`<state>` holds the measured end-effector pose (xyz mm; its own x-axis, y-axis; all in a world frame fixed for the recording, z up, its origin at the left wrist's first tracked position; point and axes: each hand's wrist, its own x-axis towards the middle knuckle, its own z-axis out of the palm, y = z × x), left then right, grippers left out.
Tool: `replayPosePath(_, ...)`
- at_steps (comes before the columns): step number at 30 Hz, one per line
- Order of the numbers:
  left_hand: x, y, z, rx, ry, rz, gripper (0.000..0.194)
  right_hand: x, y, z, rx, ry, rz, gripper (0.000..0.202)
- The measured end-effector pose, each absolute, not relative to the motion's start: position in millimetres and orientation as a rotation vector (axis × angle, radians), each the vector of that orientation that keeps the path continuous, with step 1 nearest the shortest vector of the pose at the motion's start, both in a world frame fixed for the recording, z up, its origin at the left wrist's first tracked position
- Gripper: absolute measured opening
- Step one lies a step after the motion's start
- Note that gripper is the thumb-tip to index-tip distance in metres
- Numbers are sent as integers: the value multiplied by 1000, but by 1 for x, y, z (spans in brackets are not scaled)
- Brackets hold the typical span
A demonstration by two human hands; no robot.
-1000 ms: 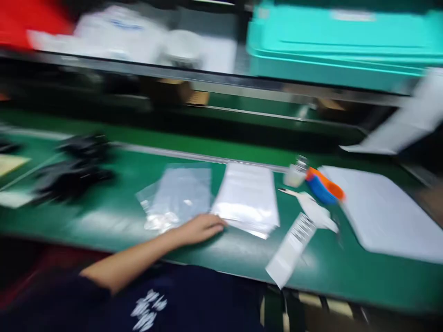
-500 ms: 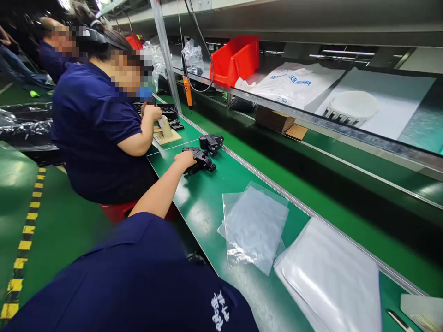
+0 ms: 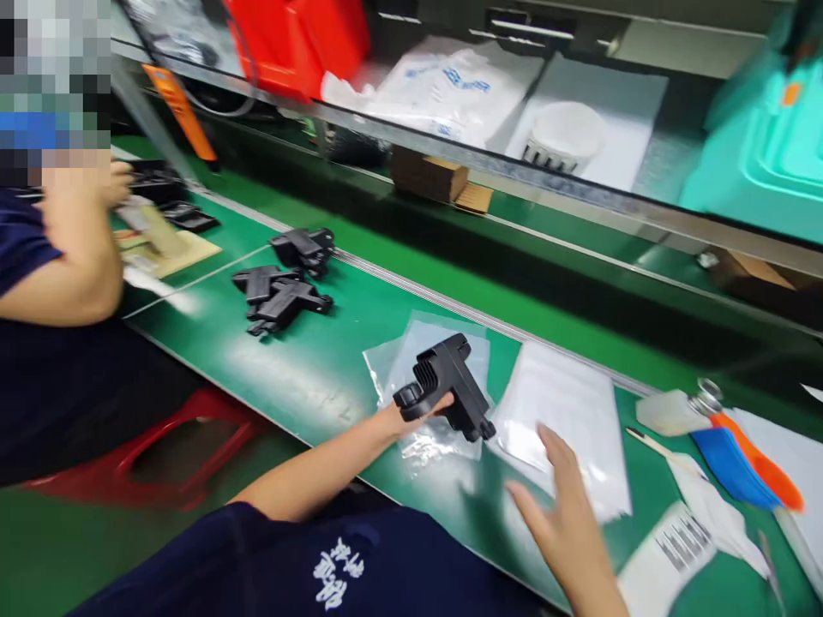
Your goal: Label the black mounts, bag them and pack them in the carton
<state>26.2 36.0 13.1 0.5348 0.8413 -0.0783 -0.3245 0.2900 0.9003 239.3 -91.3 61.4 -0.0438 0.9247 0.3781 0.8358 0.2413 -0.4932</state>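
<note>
My left hand (image 3: 399, 420) is closed around a black plastic part (image 3: 455, 377) with a ribbed section and a round knob-like end. The part is held up above the clear plastic bags (image 3: 424, 450), and it hides most of my fingers. To the right, my right hand (image 3: 566, 514) is open, thumb and fingers apart, near a stack of white translucent bags (image 3: 572, 420). Several similar black parts (image 3: 283, 300) lie further left on the green bench (image 3: 309, 377).
A co-worker's arm (image 3: 83, 248) rests at the left, by a beige fixture (image 3: 186, 253). An orange electric screwdriver (image 3: 180, 111) hangs there. Along the back runs a shelf with a red bin (image 3: 296, 43) and a teal crate (image 3: 765, 154). A bottle (image 3: 665, 411) and a blue-orange brush-like item (image 3: 739, 467) lie right.
My left hand has lifted a black part from the bench at the left and brought it right, over the bags. My right hand has come into view. The view has turned right.
</note>
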Motion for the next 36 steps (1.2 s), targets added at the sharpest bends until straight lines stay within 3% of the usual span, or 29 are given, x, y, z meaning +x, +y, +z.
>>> replayPosePath(4, 51, 9, 20, 1003, 461, 635, 47, 227, -96, 61, -1746, -1865, 194, 72)
replayPosePath(8, 43, 17, 34, 866, 359, 374, 54, 240, -110, 65, -1729, -2021, 70, 63)
replayPosePath(11, 48, 18, 38, 1061, 500, 424, 60, 251, -125, 65, -1644, -2178, 5, 52)
replayPosePath(15, 55, 10, 38, 1364, 695, 579, 63, 264, -135, 50, -1676, -1705, 327, 53)
replayPosePath(18, 48, 9, 41, 1532, 708, 584, 64, 268, -136, 30, -1642, -1037, 833, 54)
replayPosePath(21, 40, 12, 45, 1659, 673, 535, 66, 264, -133, 18, -1447, -745, 1192, 48)
replayPosePath(24, 42, 11, 44, 1563, 687, 600, 63, 260, -132, 21, -1443, -869, 1055, 36)
replayPosePath(28, 55, 7, 33, 1116, 736, 627, 55, 265, -132, 33, -1549, -1385, 521, 20)
replayPosePath(31, 60, 7, 27, 837, 754, 504, 55, 273, -132, 39, -1466, -1740, 159, 22)
replayPosePath(36, 49, 13, 39, 1354, 623, 619, 56, 284, -136, 30, -1537, -1607, 201, 34)
